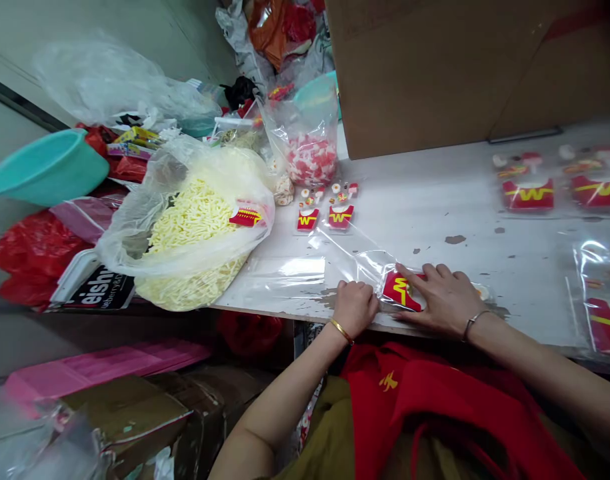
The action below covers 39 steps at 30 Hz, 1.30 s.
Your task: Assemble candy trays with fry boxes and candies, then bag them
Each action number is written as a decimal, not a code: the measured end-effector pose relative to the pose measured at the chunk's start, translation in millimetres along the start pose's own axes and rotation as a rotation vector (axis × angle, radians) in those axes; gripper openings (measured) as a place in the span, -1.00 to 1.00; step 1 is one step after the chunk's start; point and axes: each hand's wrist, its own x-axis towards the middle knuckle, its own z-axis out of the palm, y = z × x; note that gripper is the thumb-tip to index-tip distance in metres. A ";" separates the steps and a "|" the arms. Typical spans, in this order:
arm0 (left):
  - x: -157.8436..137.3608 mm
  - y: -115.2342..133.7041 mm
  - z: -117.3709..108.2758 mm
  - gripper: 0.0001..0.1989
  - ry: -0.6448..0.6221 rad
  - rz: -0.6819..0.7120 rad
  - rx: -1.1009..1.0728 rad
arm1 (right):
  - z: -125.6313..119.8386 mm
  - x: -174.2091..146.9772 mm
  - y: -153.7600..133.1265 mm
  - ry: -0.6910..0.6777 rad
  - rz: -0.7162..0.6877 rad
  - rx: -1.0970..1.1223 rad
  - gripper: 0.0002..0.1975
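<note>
My left hand (355, 308) is closed in a loose fist at the table's front edge, its fingers on the edge of a clear plastic bag. Just right of it, a red fries-box piece with a yellow W (397, 288) lies inside clear plastic. My right hand (447, 300) rests over this piece, fingers spread and thumb apart, pressing it to the table. A small white-and-yellow piece (481, 292) shows beyond that hand; what lies under the palm is hidden. Two finished-looking sets with red boxes (341, 217) and small food pieces lie farther back.
At left, a big bag of pale yellow sticks (195, 217) stands beside a bag of pink-and-white pieces (312, 157). More packed red sets (529, 195) lie at right. A cardboard box (465, 73) stands at the back. A turquoise basin (47, 167) sits far left.
</note>
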 end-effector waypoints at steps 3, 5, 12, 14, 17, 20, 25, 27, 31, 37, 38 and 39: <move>-1.0 9.5 4.0 -0.84 0.028 0.019 -0.024 | 0.9 2.6 -5.4 -0.006 0.062 -0.017 -0.07; -0.8 20.0 4.7 -0.84 0.056 0.033 -0.017 | 0.8 5.3 -8.4 -0.005 0.094 -0.018 -0.09; 23.5 32.9 -23.0 -0.82 -0.088 0.337 -0.076 | -1.3 3.9 10.5 0.054 -0.107 0.025 0.00; 44.4 21.1 -35.8 -0.72 -0.098 0.414 -0.082 | 0.3 -6.0 21.4 0.147 -0.115 0.065 0.09; 79.7 1.2 -45.6 -0.54 -0.176 0.542 -0.046 | 10.3 -27.1 33.6 0.289 0.079 0.149 0.08; 106.4 -11.6 -43.2 -0.50 -0.317 0.652 -0.045 | 29.3 -47.3 39.7 0.407 0.326 0.264 0.07; 119.9 -18.5 -32.8 -0.75 -0.452 0.723 -0.251 | 50.9 -58.8 39.5 0.566 0.500 0.592 -0.19; 120.0 -16.4 -30.4 -0.78 -0.431 0.711 -0.402 | 49.2 -55.0 36.7 0.582 0.513 0.792 -0.36; 123.7 2.5 -30.1 -0.80 -0.323 0.684 -0.646 | 32.8 -42.4 24.8 0.531 0.499 1.133 -0.53; 139.7 43.1 -39.9 -0.78 -0.257 0.653 -0.857 | -4.0 -27.6 7.7 0.502 0.374 1.232 -0.72; 141.8 47.9 -41.3 -0.78 -0.271 0.631 -0.894 | -8.8 -25.4 9.0 0.524 0.391 1.220 -0.76; 143.9 52.1 -42.3 -0.77 -0.293 0.593 -0.930 | -12.7 -23.5 11.8 0.555 0.422 1.202 -0.79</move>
